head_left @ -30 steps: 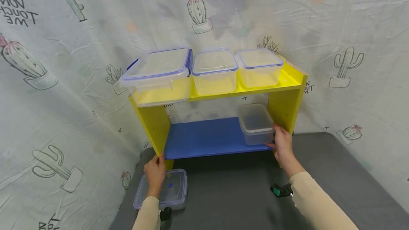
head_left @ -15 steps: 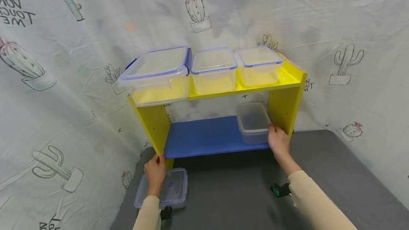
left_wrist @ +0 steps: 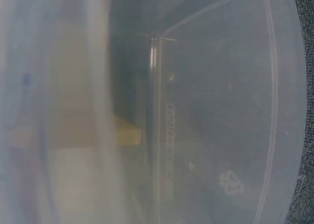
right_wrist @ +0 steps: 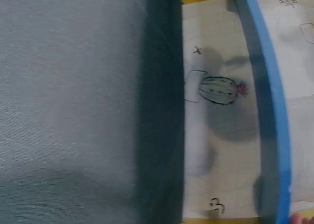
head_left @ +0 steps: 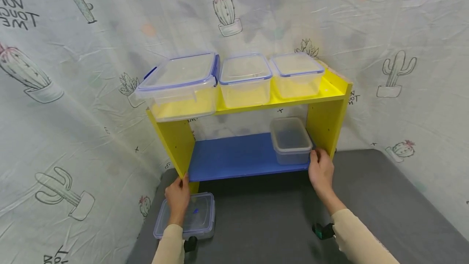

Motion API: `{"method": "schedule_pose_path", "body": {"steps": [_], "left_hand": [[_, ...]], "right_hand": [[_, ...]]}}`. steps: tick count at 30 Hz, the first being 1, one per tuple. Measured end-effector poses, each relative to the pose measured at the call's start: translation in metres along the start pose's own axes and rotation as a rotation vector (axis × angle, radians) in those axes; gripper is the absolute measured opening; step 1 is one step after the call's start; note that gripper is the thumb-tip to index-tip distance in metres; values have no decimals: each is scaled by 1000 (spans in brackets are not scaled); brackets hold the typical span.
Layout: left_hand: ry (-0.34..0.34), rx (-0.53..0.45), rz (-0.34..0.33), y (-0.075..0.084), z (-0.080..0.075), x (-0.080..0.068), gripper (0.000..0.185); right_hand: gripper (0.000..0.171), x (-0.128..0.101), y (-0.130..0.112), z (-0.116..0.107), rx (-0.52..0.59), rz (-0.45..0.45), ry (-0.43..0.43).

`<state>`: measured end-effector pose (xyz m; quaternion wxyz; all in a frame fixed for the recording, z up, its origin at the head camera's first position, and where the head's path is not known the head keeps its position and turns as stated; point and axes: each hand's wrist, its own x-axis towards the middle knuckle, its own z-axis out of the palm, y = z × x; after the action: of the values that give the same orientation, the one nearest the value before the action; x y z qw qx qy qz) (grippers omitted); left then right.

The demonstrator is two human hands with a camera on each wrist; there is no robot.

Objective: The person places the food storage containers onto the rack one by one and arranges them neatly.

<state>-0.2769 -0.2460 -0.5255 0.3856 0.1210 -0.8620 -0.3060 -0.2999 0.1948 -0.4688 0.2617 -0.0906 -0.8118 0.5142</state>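
containers (head_left: 291,139): clear glossy plastic | shelf (head_left: 238,156): smooth painted | table (head_left: 366,199): matt grey

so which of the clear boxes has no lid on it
The lidless box on the blue lower shelf, by the right hand; the three on top have blue-rimmed lids.

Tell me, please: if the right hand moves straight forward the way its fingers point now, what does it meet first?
Probably the clear lidless container on the blue shelf. The right hand is at its front right corner, fingers pointing toward it. Whether they already touch, I cannot tell.
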Motion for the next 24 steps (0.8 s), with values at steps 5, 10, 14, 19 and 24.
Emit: {"method": "schedule_pose_path", "body": {"steps": [5,10,14,19,24], "left_hand": [[10,2,13,-2,3,0,39],[26,-4,21,-3,5,-1,38],[7,-12,29,-2,5,0,38],[18,-9,27,-4,7,1,37],[29,-11,44,-6,8,0,37]], "right_hand": [[23,-6,14,3,30,-128,140],[9,-7,25,-3,42,-218,315],[12,-5,34,-9,88,-184,448],[32,-1,45,-15,92,-11,365],[50,5,53,-20,36,127,79]]}}
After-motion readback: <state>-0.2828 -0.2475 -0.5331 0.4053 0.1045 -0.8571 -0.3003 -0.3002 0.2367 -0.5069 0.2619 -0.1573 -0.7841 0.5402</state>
